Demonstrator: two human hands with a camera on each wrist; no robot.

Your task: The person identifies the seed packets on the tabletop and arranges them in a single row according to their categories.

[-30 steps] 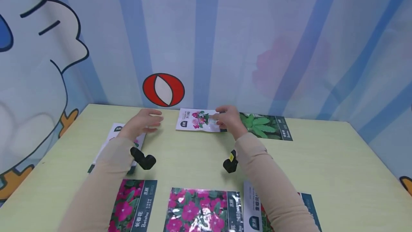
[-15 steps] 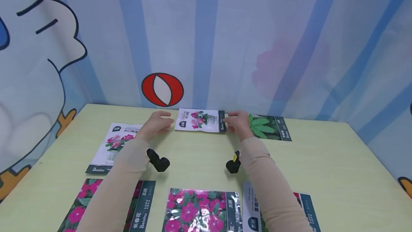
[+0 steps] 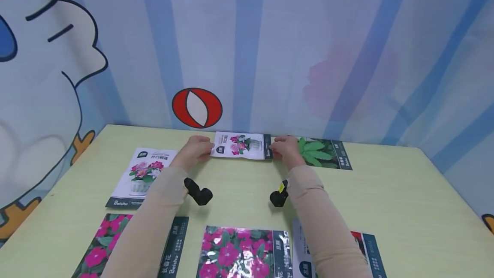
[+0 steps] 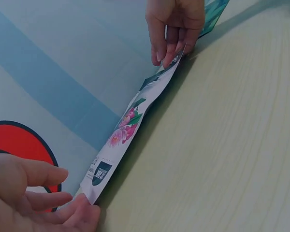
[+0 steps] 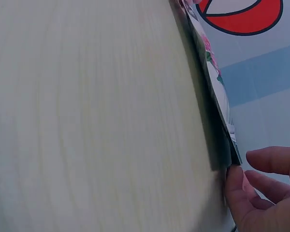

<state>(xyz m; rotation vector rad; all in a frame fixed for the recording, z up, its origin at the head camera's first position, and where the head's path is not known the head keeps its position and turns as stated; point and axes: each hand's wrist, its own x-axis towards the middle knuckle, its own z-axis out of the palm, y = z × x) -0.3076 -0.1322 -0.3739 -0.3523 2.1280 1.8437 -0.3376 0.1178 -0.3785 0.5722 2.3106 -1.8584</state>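
A white seed packet with pink flowers [image 3: 241, 146] lies crosswise by the back wall, slightly tilted in the wrist views. My left hand [image 3: 194, 151] holds its left end; in the left wrist view the left hand [image 4: 34, 198] has thumb and fingertips at the corner, with other fingers spread. My right hand [image 3: 286, 149] grips the dark right end. The right wrist view shows the right hand [image 5: 266, 188] at that end, one finger raised beside it. The fingers' undersides are partly hidden.
A green-leaf packet [image 3: 322, 152] lies beside my right hand. A larger white flower packet [image 3: 133, 179] is at the left. Nearer are a left pink-flower packet [image 3: 96, 252], a middle one [image 3: 235, 252] and a packet [image 3: 372, 252] partly under my right sleeve.
My left hand has moved right to the white packet's left end. My right hand has shifted from over the packet to its right end. The packet has moved slightly nearer.
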